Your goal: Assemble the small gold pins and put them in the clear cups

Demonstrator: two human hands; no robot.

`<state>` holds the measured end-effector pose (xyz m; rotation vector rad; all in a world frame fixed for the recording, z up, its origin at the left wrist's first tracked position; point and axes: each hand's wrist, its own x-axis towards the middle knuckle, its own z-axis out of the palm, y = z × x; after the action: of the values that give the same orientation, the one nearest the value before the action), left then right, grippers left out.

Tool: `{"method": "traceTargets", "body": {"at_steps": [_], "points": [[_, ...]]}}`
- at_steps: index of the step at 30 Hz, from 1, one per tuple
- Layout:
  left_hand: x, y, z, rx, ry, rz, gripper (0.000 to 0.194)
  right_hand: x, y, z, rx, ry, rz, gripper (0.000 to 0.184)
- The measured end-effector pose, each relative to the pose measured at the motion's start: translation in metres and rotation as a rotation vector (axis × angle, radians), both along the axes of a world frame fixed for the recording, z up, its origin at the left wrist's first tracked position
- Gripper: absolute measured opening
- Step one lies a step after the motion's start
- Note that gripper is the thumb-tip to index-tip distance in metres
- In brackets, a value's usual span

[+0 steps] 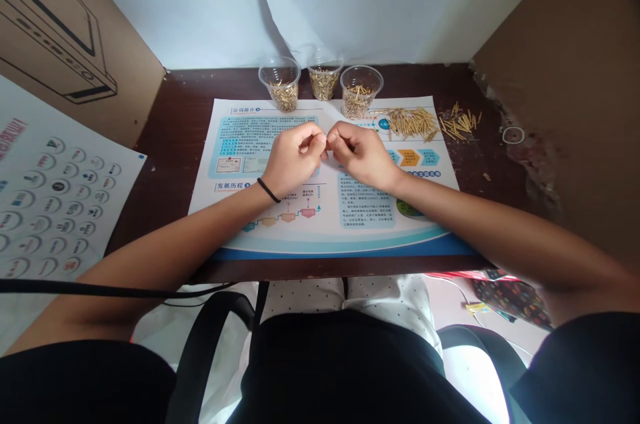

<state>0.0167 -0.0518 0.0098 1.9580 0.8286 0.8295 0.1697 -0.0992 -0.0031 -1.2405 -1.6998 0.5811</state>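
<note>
Dark-brown wooden desk (165, 144), printed paper mat (330, 237) on top. Three clear plastic cups (325, 64) part-filled with brass pins (323, 85); loose pins (413, 124) heaped on mat's right corner, stray pins (459, 123) on bare wood. Left hand (295, 159), right hand (360, 154) pinched closed mid-mat, fingertips (325, 139) almost touching; anything held too small to tell.

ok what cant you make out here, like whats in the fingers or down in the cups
Head view only:
- Whatever the left hand and right hand pinch: hidden by their fingers
- Gold-coloured pins low in the clear plastic cups: hidden by pins above
- Small text on the printed sheet: too small to read
</note>
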Motion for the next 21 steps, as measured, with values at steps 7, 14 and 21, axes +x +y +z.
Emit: {"method": "traceTargets", "body": {"at_steps": [7, 14, 21], "points": [[-0.0026, 0.0022, -0.0027, -0.004, -0.044, 0.008, 0.021, -0.0003, -0.0001, 0.0005, -0.152, 0.163, 0.029, 0.032], [-0.0031, 0.001, -0.0009, 0.08, -0.021, 0.031, 0.02, 0.0023, 0.0008, 0.0027, -0.132, 0.061, 0.038, 0.026], [-0.0033, -0.0007, -0.0005, 0.155, 0.015, 0.015, 0.023, 0.002, -0.002, 0.0051, -0.023, -0.099, 0.031, 0.027]]}}
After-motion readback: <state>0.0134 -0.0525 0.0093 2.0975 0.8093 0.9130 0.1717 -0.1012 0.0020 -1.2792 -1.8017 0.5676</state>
